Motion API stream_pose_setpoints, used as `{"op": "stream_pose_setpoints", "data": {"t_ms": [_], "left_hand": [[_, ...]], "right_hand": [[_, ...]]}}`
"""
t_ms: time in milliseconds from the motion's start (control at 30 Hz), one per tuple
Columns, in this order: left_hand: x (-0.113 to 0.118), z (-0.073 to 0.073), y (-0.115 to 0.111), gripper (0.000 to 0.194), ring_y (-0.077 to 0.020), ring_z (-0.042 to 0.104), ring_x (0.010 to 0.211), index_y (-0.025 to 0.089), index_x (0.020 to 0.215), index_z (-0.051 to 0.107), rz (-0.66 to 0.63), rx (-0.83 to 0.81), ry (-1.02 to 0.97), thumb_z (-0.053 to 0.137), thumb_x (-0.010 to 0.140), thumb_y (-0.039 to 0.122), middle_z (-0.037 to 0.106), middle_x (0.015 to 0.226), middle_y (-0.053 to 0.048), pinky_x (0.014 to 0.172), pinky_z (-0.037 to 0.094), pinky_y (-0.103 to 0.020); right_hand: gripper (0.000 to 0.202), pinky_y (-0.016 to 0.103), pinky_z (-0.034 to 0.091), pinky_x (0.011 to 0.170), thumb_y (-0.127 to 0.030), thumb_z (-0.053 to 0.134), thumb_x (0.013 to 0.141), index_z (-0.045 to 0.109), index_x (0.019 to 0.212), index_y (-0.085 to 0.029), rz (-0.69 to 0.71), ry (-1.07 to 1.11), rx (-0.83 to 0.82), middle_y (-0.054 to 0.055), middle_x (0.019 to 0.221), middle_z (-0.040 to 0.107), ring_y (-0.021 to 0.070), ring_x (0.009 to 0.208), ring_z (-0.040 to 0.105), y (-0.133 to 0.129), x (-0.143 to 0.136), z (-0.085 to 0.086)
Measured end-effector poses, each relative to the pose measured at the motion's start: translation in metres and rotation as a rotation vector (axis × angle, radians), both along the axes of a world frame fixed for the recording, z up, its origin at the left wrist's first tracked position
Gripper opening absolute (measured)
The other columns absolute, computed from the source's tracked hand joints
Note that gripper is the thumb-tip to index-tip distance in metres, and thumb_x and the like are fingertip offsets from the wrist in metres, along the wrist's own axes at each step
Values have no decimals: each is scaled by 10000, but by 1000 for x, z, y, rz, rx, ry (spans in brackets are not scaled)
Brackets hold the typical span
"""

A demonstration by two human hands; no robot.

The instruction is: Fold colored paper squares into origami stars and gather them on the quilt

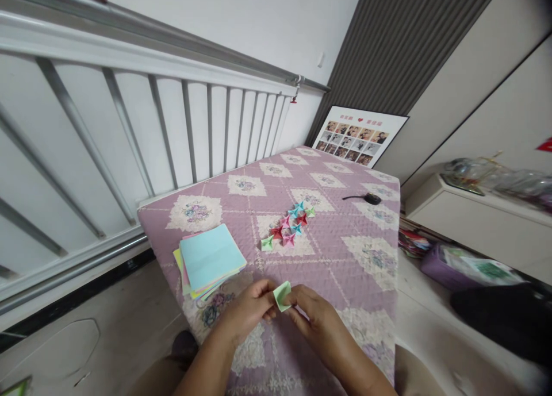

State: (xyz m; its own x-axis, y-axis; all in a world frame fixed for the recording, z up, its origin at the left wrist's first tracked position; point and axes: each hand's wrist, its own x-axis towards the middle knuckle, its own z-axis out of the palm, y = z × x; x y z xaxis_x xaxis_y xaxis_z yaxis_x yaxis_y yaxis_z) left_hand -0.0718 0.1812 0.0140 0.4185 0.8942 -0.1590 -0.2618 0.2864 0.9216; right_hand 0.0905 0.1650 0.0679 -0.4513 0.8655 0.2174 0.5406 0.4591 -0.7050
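Note:
A small folded piece of light green paper (pixel 282 296) is pinched between my two hands over the near part of the table. My left hand (pixel 254 304) grips its left edge, with the fingers closed. On the other side, my right hand (pixel 311 311) has its fingers closed on the right edge. Beyond the hands lies a cluster of several small folded paper stars (pixel 288 238) in red, pink, blue and green. To the left, a stack of square coloured paper (pixel 212 257) has a light blue sheet on top.
A purple floral cloth (pixel 328 281) covers the table. A black spoon-like object (pixel 371 199) lies toward its far right. A white radiator (pixel 194 126) runs along the left side, and a photo board (pixel 361 136) leans at the far end. A purple bin (pixel 448 268) stands on the right.

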Motion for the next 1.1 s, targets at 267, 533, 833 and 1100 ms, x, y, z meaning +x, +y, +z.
{"op": "stream_pose_setpoints", "data": {"t_ms": [267, 533, 833, 1100], "left_hand": [[-7, 2, 1, 227, -177, 547, 909, 203, 957, 661, 80, 249, 54, 537, 768, 185, 629, 975, -28, 814, 391, -269], [-4, 6, 0, 86, -161, 528, 794, 182, 723, 587, 118, 333, 110, 597, 775, 249, 593, 810, -16, 754, 394, -254], [4, 1, 2, 62, -128, 482, 662, 196, 720, 527, 280, 225, 212, 587, 726, 180, 520, 672, 36, 638, 369, -226], [8, 1, -1, 165, -121, 508, 639, 162, 873, 576, 128, 48, 112, 582, 756, 279, 546, 716, 18, 590, 392, -232]], "right_hand": [[134, 266, 429, 681, -276, 544, 853, 603, 741, -230, -96, 70, -125, 15, 760, 619, 166, 719, 581, -4, 1, -1], [290, 271, 414, 648, -444, 560, 843, 594, 668, -215, -239, 167, -156, 20, 702, 580, 169, 686, 535, -5, -4, -8], [326, 256, 387, 568, -514, 638, 744, 571, 678, -202, -457, 336, -268, -5, 620, 541, 145, 599, 480, 0, -13, -30], [341, 256, 413, 580, -527, 673, 720, 538, 687, -215, -478, 497, -273, -15, 631, 552, 145, 601, 514, -1, -20, -22]]}}
